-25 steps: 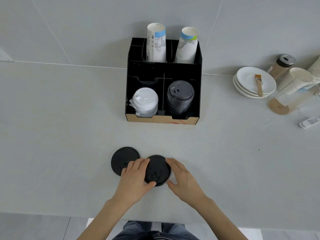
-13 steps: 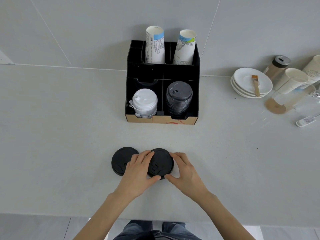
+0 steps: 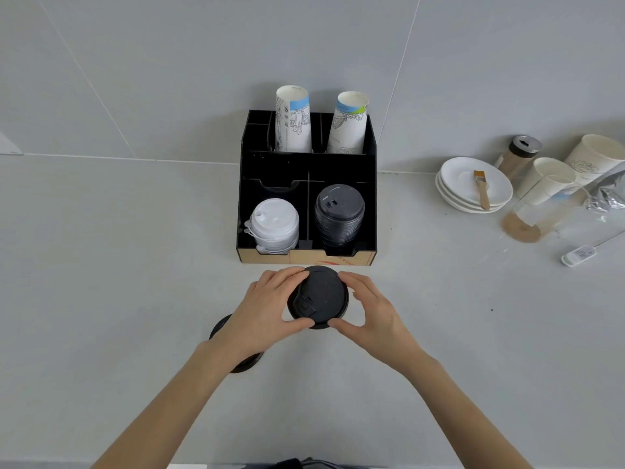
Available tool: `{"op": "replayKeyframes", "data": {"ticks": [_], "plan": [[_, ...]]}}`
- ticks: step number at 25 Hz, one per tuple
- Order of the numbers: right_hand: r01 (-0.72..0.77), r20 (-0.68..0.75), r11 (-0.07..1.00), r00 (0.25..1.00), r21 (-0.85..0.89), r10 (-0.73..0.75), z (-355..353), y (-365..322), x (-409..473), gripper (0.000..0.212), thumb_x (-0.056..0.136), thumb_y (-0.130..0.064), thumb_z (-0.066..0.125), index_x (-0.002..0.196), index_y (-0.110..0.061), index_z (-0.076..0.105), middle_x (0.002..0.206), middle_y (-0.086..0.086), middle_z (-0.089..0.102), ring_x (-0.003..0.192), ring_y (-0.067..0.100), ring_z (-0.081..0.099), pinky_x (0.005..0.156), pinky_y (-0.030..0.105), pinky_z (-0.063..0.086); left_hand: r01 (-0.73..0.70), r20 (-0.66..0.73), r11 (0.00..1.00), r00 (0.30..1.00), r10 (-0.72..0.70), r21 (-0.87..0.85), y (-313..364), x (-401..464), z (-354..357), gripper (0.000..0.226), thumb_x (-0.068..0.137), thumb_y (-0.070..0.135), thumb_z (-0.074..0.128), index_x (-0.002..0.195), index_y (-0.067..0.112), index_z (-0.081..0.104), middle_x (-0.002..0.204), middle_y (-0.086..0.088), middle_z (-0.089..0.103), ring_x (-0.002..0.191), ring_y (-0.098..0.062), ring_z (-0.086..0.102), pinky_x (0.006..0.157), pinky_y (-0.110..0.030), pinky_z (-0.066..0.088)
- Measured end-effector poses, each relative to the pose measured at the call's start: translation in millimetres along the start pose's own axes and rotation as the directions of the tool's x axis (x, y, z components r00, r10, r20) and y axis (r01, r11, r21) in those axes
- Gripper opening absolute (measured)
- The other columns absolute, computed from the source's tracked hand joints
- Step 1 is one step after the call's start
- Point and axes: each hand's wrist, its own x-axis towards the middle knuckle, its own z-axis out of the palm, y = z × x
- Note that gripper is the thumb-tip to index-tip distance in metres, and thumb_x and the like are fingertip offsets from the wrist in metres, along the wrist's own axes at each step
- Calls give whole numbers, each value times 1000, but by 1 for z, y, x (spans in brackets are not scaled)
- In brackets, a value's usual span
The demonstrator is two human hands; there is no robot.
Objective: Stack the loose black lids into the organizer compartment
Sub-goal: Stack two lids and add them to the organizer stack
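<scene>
1. your left hand (image 3: 267,306) and right hand (image 3: 368,311) pinch one black lid (image 3: 319,297) by its rim between them, now lifted forward from where it lay.
2. it sits just before the organizer (image 3: 306,257), below the black lid stack (image 3: 339,216).
3. a second lid (image 3: 236,346) stays on the counter (image 3: 118,282), half hidden under your left wrist.
</scene>
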Motion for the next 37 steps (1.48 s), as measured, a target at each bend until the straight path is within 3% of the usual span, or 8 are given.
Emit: {"op": "replayKeyframes", "data": {"ticks": [6, 10, 17, 22, 27, 33, 37], "plan": [[22, -132, 1000, 991, -1, -22, -24, -7, 25, 58, 77, -23, 68, 127, -19, 41, 125, -10, 44, 108, 1, 44, 87, -8, 27, -36, -147, 997, 989, 25, -74, 9, 30, -21, 64, 78, 32, 65, 132, 19, 34, 136, 0, 39, 125, -14, 35, 100, -20, 23], [4, -211, 1000, 977, 11, -2, -37, -11, 43, 51, 78, -22, 66, 125, -18, 44, 124, -3, 49, 102, 5, 48, 83, -8, 28, 4, -210, 995, 977, -26, -103, 14, 52, -32, 57, 80, 31, 62, 130, 17, 38, 134, -2, 42, 122, -17, 39, 96, -22, 28], [-42, -254, 999, 966, -24, 34, -53, -8, 77, 55, 80, -20, 63, 129, -11, 39, 135, 4, 42, 119, 15, 44, 88, 1, 25, 12, -197, 990, 980, -40, -141, 19, 92, -41, 55, 82, 25, 61, 130, 13, 38, 136, -4, 43, 124, -19, 40, 103, -27, 30], [-74, -236, 996, 970, -51, 60, -60, -3, 102, 55, 83, -19, 60, 131, -10, 35, 137, 5, 39, 118, 12, 41, 78, -16, 15, 23, -176, 989, 983, -48, -146, 11, 120, -41, 55, 81, 25, 61, 130, 12, 39, 135, -6, 43, 121, -21, 44, 103, -32, 35], [-89, -190, 994, 979, -59, 76, -62, 5, 123, 56, 85, -18, 58, 133, -9, 32, 139, 7, 37, 123, 16, 39, 88, -1, 15, 49, -170, 986, 982, -77, -160, 4, 141, -36, 55, 83, 24, 60, 131, 11, 37, 135, -7, 43, 121, -22, 45, 101, -29, 35], [-114, -179, 992, 978, -52, 103, -52, 17, 133, 61, 85, -17, 57, 136, -9, 25, 141, 9, 34, 127, 19, 37, 89, -4, 16, 71, -152, 979, 983, -101, -191, -2, 153, -26, 55, 83, 22, 59, 132, 10, 35, 137, -6, 40, 122, -19, 44, 94, -15, 28], [-133, -170, 989, 978, -64, 121, -47, 23, 136, 63, 85, -19, 57, 138, -11, 22, 145, 7, 32, 133, 20, 31, 99, 14, 22, 86, -153, 980, 982, -114, -181, -2, 155, -22, 56, 84, 23, 58, 133, 11, 34, 138, -5, 39, 124, -18, 41, 94, -14, 26]]}}
